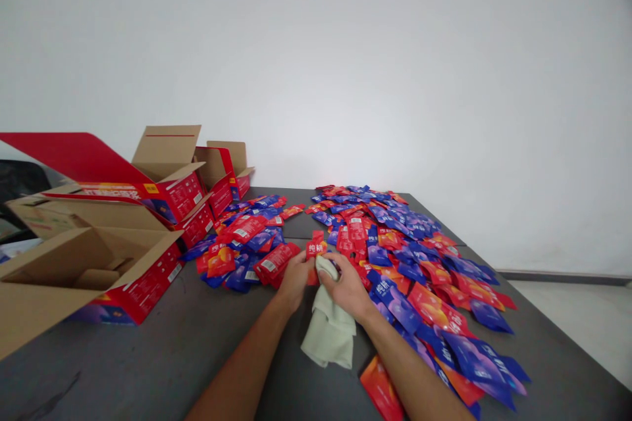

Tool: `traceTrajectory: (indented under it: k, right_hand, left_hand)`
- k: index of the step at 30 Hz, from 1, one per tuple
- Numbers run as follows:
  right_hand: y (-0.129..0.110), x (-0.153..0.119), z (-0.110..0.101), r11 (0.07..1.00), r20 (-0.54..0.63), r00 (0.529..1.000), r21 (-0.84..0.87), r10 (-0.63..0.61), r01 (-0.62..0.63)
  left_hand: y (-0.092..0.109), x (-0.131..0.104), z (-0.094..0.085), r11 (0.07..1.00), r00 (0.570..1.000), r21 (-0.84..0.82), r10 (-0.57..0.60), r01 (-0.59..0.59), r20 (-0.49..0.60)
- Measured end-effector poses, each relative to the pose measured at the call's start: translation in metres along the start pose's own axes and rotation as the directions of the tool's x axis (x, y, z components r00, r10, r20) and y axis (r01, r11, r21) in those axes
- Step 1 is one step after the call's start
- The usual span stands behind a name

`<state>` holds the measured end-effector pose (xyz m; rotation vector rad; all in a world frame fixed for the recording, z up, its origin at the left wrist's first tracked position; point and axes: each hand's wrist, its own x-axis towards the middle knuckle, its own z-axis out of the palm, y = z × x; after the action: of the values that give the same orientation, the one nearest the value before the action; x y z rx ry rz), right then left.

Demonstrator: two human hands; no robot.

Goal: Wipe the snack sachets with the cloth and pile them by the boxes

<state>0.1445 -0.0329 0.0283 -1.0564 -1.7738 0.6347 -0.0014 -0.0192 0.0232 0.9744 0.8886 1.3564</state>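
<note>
Red, flat, flexible pouch with white lettering (pixel 316 248) is between 2 hands above the dark grey tabletop (pixel 168 348). Left hand (pixel 295 279): fingers closed on its left edge. Right hand (pixel 349 286): fingers bunched round a pale green fabric cloth (pixel 328 332) at its lower right. Looks like wiping: pinch the rim only, press flat, support from behind.

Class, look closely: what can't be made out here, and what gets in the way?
Head view: lower part of the red packet, mostly covered by the left hand, right hand and pale cloth.
Head view: lower layers of the packet pile on the right, hidden by those on top.
Head view: the far left of the nearest open box, cut off by the picture's edge.
Head view: fine print on that box's side, too small.
</note>
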Motion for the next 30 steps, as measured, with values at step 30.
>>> traceTrajectory:
  k: [30]
  right_hand:
    - [-0.017, 0.003, -0.011, 0.982, 0.061, 0.997, 0.179, 0.052, -0.063]
  left_hand:
    - [0.005, 0.000, -0.007, 0.971, 0.997, 0.227, 0.079, -0.080, 0.016]
